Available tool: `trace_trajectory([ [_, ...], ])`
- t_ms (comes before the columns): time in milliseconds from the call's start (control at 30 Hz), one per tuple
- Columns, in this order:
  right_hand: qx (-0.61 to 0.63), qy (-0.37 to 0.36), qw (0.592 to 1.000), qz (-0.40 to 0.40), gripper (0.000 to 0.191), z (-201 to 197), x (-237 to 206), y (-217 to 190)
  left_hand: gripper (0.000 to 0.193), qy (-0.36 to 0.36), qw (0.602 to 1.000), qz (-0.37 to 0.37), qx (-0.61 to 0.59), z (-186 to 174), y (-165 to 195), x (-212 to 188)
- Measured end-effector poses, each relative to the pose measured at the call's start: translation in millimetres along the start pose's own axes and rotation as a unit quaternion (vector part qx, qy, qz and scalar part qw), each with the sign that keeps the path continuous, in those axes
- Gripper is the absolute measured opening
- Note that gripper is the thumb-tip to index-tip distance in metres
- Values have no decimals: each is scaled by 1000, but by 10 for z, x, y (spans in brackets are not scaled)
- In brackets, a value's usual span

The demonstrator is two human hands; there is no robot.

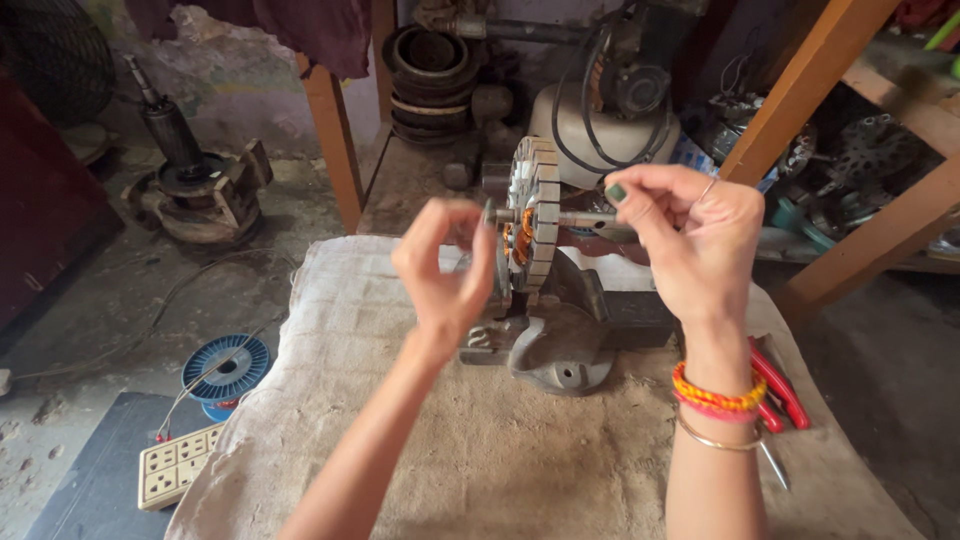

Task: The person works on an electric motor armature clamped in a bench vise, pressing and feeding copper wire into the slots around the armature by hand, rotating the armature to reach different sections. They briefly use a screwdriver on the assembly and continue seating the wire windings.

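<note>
Both hands pinch the shaft ends of a stator (535, 215) clamped in a vise (560, 345); fingers curled.

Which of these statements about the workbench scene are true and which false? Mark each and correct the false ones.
1. The stator stands clamped in a vise. True.
2. The right hand wears bangles at the wrist. True.
3. The pliers have blue handles. False: they are red.
4. The wire spool lies on the cloth. False: it lies on the floor, left of the table.
5. The left hand grips the pliers. False: its fingers are raised by the stator.
</note>
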State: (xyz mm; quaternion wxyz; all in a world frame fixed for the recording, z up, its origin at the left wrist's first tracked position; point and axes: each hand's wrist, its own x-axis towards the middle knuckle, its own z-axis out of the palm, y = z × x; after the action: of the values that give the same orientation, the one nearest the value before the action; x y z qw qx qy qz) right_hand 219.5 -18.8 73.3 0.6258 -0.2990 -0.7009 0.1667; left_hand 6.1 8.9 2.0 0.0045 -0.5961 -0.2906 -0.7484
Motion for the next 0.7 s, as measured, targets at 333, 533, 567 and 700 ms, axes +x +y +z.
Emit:
trace_trajectory([
  [333, 221, 5, 974, 45, 7, -69, 71, 175, 10, -235, 958, -144, -79, -234, -35, 534],
  [533, 452, -55, 884, 110, 8, 70, 62, 313, 12, -230, 957, -162, -74, -215, 16, 519],
  [567, 466, -46, 876, 117, 8, 81, 50, 344, 12, -222, 959, -166, -68, -217, 26, 507],
  [700, 476, -18, 870, 126, 9, 135, 42, 468, 12, -176, 965, -166, -103, -157, 56, 424],
])
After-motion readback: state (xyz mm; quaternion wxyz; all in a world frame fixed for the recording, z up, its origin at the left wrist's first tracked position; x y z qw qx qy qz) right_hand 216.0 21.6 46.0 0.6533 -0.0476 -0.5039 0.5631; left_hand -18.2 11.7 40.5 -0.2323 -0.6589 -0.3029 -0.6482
